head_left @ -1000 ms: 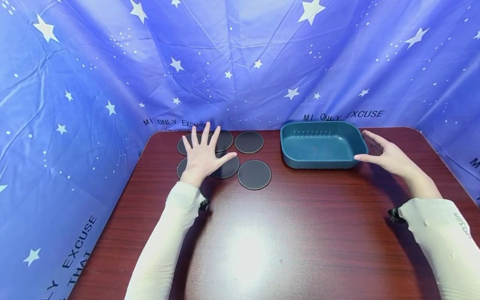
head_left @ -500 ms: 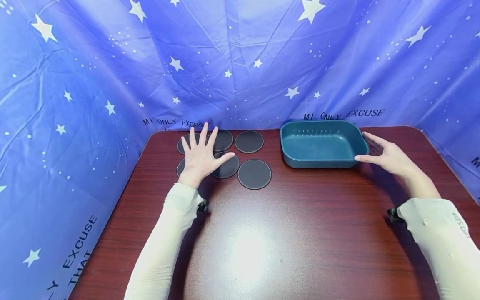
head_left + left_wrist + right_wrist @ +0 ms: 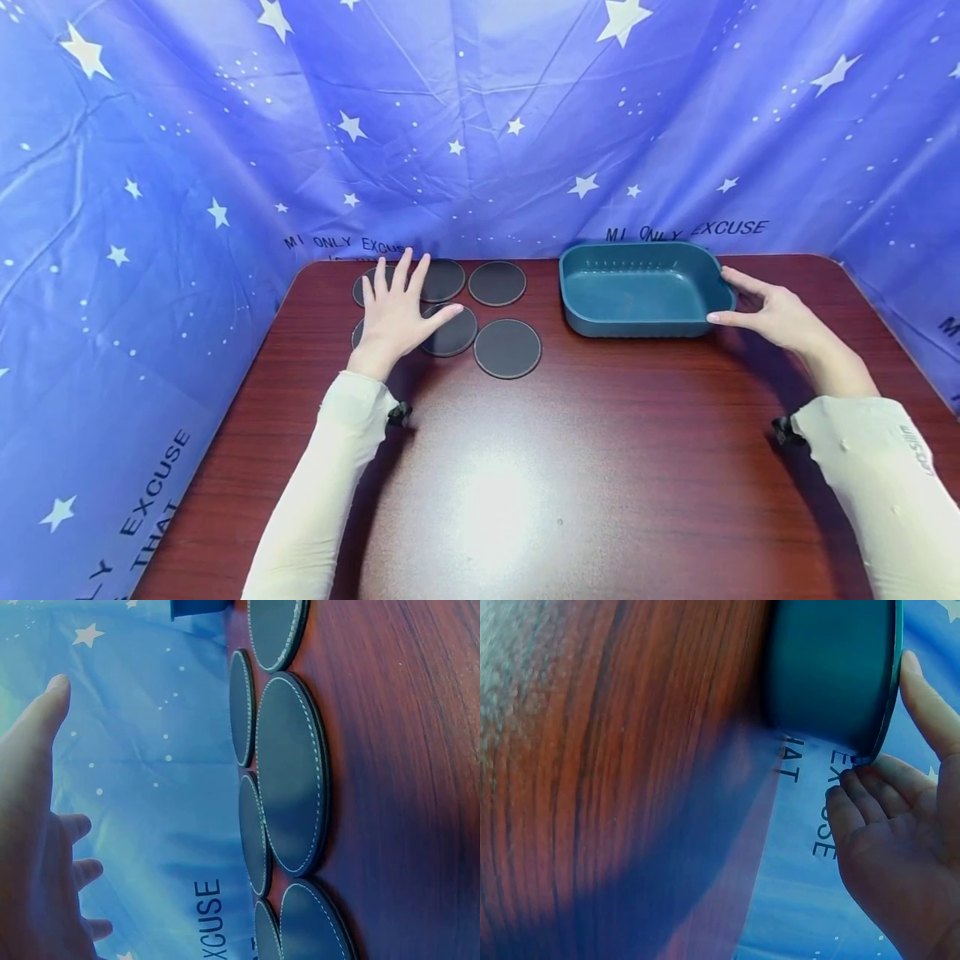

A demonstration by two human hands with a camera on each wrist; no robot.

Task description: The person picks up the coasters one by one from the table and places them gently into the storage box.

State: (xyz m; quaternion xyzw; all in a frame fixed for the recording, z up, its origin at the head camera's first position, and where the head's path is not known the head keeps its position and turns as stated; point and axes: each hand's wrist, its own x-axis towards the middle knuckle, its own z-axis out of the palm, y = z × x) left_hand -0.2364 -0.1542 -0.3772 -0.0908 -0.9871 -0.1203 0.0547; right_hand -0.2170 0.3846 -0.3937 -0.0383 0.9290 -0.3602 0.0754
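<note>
Several round black coasters with pale stitched edges lie in two rows at the table's back left; one front coaster (image 3: 507,348) and one back coaster (image 3: 497,283) are fully visible. Over the left ones hovers my left hand (image 3: 392,321), fingers spread and straight, holding nothing; it partly hides them. The left wrist view shows the hand raised clear of the coasters (image 3: 289,776). To their right stands an empty teal rectangular basin (image 3: 637,327). My right hand (image 3: 787,317) is at its right end, thumb at the near rim and fairly straight fingers at the far corner, lightly touching or almost touching.
A glossy red-brown wooden table (image 3: 637,467) carries everything. A blue star-patterned cloth (image 3: 465,108) hangs close behind the back edge and along both sides. The basin stands near that back edge.
My left hand has drifted slightly left and toward me, still spread. My right hand, the basin and the coasters hold their places.
</note>
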